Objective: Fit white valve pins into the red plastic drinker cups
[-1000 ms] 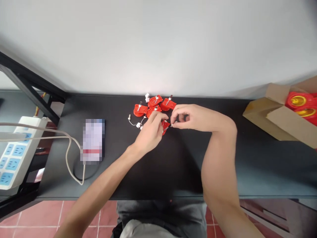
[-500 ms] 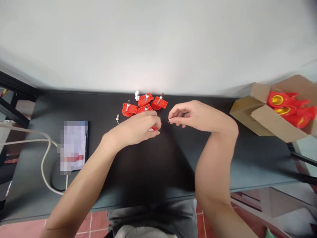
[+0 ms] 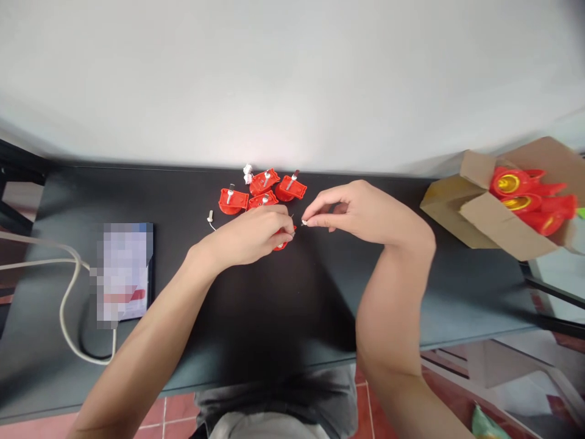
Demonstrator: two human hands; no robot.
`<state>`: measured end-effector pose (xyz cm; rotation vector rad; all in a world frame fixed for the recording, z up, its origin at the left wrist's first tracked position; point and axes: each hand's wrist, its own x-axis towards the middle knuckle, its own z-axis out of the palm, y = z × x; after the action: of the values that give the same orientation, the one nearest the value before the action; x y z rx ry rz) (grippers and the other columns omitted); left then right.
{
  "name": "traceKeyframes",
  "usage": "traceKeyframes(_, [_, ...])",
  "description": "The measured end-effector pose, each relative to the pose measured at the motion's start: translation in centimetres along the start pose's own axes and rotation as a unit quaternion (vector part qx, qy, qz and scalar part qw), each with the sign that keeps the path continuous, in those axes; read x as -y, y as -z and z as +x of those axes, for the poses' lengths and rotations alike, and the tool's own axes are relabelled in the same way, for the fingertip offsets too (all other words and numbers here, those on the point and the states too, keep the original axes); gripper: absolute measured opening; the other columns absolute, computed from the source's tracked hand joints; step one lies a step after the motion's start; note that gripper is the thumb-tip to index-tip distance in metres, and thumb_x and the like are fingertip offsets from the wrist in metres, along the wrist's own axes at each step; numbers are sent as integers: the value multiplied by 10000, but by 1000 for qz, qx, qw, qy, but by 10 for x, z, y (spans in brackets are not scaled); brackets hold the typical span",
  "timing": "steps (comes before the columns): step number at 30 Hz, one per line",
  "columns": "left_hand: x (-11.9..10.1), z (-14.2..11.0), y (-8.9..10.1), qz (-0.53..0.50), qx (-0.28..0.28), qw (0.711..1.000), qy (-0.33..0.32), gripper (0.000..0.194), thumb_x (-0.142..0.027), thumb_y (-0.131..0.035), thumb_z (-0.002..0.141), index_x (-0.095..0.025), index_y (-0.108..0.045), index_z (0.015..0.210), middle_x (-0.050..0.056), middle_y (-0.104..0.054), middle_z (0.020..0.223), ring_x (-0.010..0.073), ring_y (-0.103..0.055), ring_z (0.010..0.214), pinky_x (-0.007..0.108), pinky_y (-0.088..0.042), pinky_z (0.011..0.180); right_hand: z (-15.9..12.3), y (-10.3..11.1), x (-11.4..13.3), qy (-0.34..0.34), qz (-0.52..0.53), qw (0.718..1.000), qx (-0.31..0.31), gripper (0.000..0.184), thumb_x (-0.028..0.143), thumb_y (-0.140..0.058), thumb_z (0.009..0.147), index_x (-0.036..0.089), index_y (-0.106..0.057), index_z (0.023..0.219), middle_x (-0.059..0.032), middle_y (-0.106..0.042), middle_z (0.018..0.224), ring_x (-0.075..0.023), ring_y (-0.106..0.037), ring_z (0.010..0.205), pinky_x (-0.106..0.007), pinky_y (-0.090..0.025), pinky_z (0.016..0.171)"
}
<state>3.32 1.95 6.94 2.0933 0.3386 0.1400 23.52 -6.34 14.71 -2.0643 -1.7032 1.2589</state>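
in the head view, the left hand (image 3: 253, 236) has its fingers closed on a red part (image 3: 280, 246), mostly covered by them, over the bench (image 3: 292, 311). the right hand (image 3: 354, 213) pinches a small white piece (image 3: 304, 223) between thumb and forefinger, apart from the held red part, between one and two o'clock of it. four more red pieces (image 3: 291, 188) lie clustered toward twelve from the left hand, a white plug (image 3: 210, 216) between nine and ten, a phone (image 3: 137, 308) between eight and nine. an open cardboard box (image 3: 452, 213) of red-and-yellow items (image 3: 548, 222) stands at three from the right hand.
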Motion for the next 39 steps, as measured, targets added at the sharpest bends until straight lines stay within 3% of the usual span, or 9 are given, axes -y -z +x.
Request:
traceKeyframes(4, [3, 0, -2, -9, 0, 1000, -6, 218, -159, -535, 917, -203, -704, 786, 48, -634, 871, 179, -570, 711, 309, -436, 701, 0, 0, -1, -5, -16, 1000, 15, 212, 326, -615, 887, 256, -797, 972, -14, -745, 875, -159, -637, 700, -305, -460, 671])
traceKeyframes(10, [3, 1, -4, -1, 10, 1000, 9, 227, -200, -516, 931, -193, -700, 799, 51, -628, 885, 176, -582, 723, 304, -433, 674, 1, 0, 1, -6, -41, 999, 24, 222, 317, -599, 887, 249, -807, 924, -6, -734, 814, -153, -618, 675, -298, -433, 642])
traceKeyframes(19, [-11, 2, 3, 30, 72, 995, 67, 261, -231, -459, 982, -147, -703, 941, 76, -638, 1045, 180, -603, 865, 312, -441, 781, 1, -1, 3, 5, -48, 998, 34, 227, 314, -588, 874, 246, -805, 884, 8, -723, 773, -143, -595, 650, -297, -411, 639])
traceKeyframes(33, [-12, 2, 2, 37, 67, 994, 73, 258, -226, -455, 991, -142, -687, 918, 73, -624, 1008, 177, -593, 868, 300, -429, 769, 6, -6, 2, 20, -34, 999, 32, 210, 303, -602, 879, 249, -803, 856, 3, -720, 776, -148, -596, 668, -306, -412, 654])
traceKeyframes(39, [-33, -4, 6, 129, 39, 980, 148, 238, -278, -548, 975, -120, -592, 1147, 121, -549, 1203, 194, -621, 837, 306, -455, 705, 8, -6, -2, 5, -29, 999, 27, 199, 300, -604, 873, 246, -795, 884, -3, -737, 837, -146, -616, 663, -302, -435, 645])
